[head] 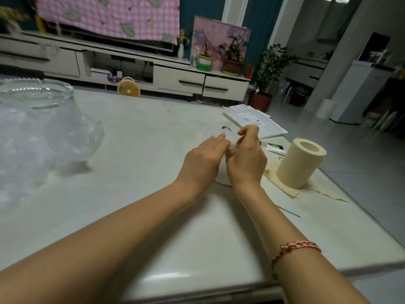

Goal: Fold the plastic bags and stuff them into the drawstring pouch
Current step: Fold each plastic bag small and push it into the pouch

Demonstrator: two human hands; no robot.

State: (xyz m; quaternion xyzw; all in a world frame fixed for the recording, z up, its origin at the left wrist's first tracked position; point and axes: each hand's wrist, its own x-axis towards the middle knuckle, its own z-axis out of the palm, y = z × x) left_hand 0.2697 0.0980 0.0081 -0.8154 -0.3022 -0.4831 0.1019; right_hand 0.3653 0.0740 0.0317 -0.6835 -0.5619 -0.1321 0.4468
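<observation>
Head view: both hands meet over the right middle of the worktop [135, 132], on a pale, half-transparent pouch [215, 133] with a black drawstring [226, 127] at its far edge. The pouch lies just beyond the fingertips, near the papers [255, 121] and the paper roll [300, 163].

The right hand [246, 159] has its fingers curled and pinches the pouch rim close to the drawstring. The left hand [203, 160] lays nearly straight fingers on the pouch. Its thumb is hidden, so a pinch cannot be confirmed. A scrap of clear film shows between the hands, and whether it is a plastic bag cannot be told.

Handling, as a judgement: the pouch and film are very light, limp and slippery. They will spring open unless pressed flat. Take hold at the rim on both sides of the drawstring, not on the cord itself. A glass bowl [37, 99] stands well apart at the left.
</observation>
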